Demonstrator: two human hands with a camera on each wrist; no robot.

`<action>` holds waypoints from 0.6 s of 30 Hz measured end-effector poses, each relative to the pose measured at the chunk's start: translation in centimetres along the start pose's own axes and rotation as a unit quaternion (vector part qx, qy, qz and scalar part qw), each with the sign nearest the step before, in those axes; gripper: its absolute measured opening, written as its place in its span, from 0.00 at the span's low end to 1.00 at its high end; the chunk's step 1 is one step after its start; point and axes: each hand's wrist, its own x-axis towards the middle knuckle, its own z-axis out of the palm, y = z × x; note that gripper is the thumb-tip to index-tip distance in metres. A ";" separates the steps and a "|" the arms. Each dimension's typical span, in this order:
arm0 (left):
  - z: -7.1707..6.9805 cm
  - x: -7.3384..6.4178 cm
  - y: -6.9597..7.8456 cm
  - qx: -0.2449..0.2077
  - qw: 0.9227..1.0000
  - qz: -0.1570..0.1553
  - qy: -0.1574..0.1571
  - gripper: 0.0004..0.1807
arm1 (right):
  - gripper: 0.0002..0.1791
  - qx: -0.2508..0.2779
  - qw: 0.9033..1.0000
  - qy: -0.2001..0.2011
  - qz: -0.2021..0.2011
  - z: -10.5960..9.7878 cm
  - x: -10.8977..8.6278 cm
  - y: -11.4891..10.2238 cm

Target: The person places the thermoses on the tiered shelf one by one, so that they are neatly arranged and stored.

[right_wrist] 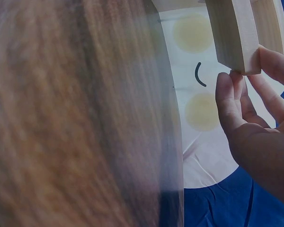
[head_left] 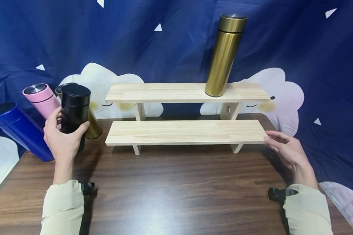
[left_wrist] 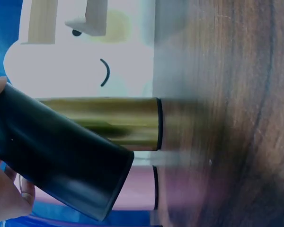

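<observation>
The left hand (head_left: 61,140) grips the black bottle (head_left: 75,111), whose long axis leans from that of the upright rear gold bottle (head_left: 93,125); its base looks off the worktop (head_left: 176,189). The right hand (head_left: 288,151), well apart, seems to pinch the right end of the lower shelf (head_left: 182,132), contact partly hidden. The black bottle sits left of that shelf.

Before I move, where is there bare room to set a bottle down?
The lower shelf holds nothing. The upper shelf is free left of its gold bottle, with a shorter strip right. The table is open in front, between left hand and right hand. The left is crowded: blue bottle, pink bottle and another gold bottle, by the held black bottle.
</observation>
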 end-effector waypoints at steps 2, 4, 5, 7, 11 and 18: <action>0.1 0.0 0.2 0.001 1.000 0.015 -0.006 0.40 | 0.14 -0.001 1.000 0.000 0.001 0.0 0.0 0.0; 0.1 -0.1 0.5 0.000 0.999 0.033 -0.009 0.41 | 0.14 -0.002 1.000 0.000 0.003 0.0 0.1 0.0; 0.1 -0.1 0.6 -0.001 0.999 0.041 -0.011 0.41 | 0.14 -0.002 1.000 0.000 0.003 0.0 0.1 0.0; 0.2 -0.2 0.9 0.000 0.998 0.056 -0.013 0.41 | 0.14 -0.001 1.000 0.000 0.004 0.0 0.1 0.0; 0.3 -0.3 1.5 0.001 0.997 0.076 -0.022 0.41 | 0.14 0.000 1.000 -0.003 0.005 0.0 0.2 0.1; 0.8 -0.2 2.1 -0.010 0.992 0.122 -0.029 0.39 | 0.15 0.014 1.000 -0.010 -0.001 -0.1 0.3 0.2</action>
